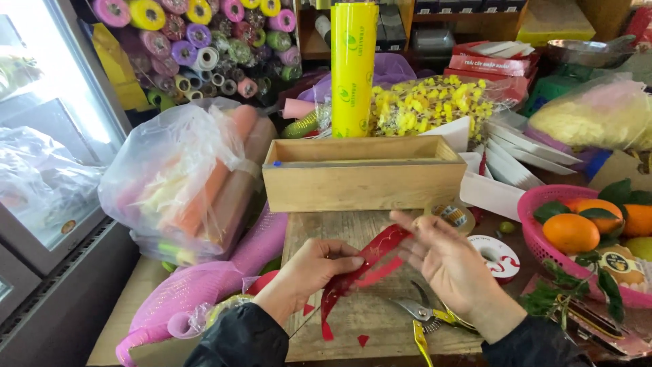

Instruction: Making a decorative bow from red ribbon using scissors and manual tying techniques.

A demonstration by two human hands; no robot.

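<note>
On the bare wooden board at the front of the cluttered table, both hands work one strip of glossy red ribbon with a thin gold pattern. Left hand: fingers curled, thumb and fingertips pressed together on the ribbon's lower middle part; the loose tail hangs down from this pinch toward the board. Right hand: palm facing up, fingers spread and loosely bent; the ribbon's upper end lies against the fingertips. Whether it is truly pinched there, cannot tell. Ribbon runs diagonally, raised just above the board, low at left and high at right.

Small red offcuts lie on the board below the hands. Yellow-handled metal scissors rest on the board just under the right wrist, blades pointing up-left, apart from the ribbon.

Beyond the hands, a long open box of pale wood sits crosswise on the table. Behind it, upright, a tall yellow roll of cling film. At right of the box, a clear tape roll and a flat white reel with red print, both near the right hand. Far right: pink plastic basket holding oranges with green leaves. Left: clear plastic bag of rolled orange and pink paper, with pink mesh netting beneath it.
</note>
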